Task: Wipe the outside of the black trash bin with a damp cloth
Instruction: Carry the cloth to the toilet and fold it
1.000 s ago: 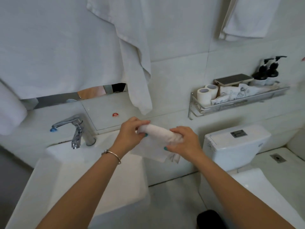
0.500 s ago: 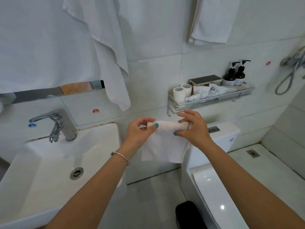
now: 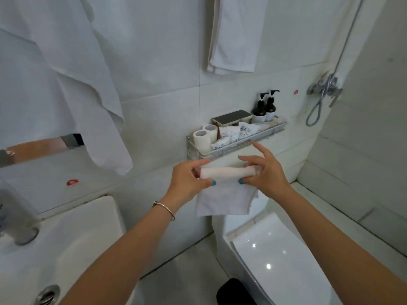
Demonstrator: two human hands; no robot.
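We find both hands raised in front of the wall shelf, holding a small white cloth (image 3: 224, 194) between them. The left hand (image 3: 189, 179) pinches the left end of the cloth's rolled upper edge between thumb and curled fingers; the right hand (image 3: 262, 172) pinches the right end between thumb and lower fingers, while its index finger stands straight and free. The rolled edge runs level between the two grips and the remainder hangs loose below. We judge this hold serves to roll or fold the cloth into a manageable pad before wiping; whether the cloth is damp cannot be confirmed.

The black trash bin (image 3: 236, 292) stands on the floor at the bottom edge of the view, just beside the base of the white ceramic toilet (image 3: 275, 256). It is well below the hands, only partly in frame, and untouched. We judge the wiping itself not yet begun.

Behind the hands, the metal wall shelf (image 3: 237, 144) carries toilet rolls, sachets and two dark pump bottles. The white sink basin (image 3: 66, 238) lies lower left.

Compared with half a second ago, the grip on the cloth is much the same, but the view has swung right: the faucet has nearly left the frame, the toilet lid and shower fitting show more fully, and the right index finger is lifted further away from the cloth.
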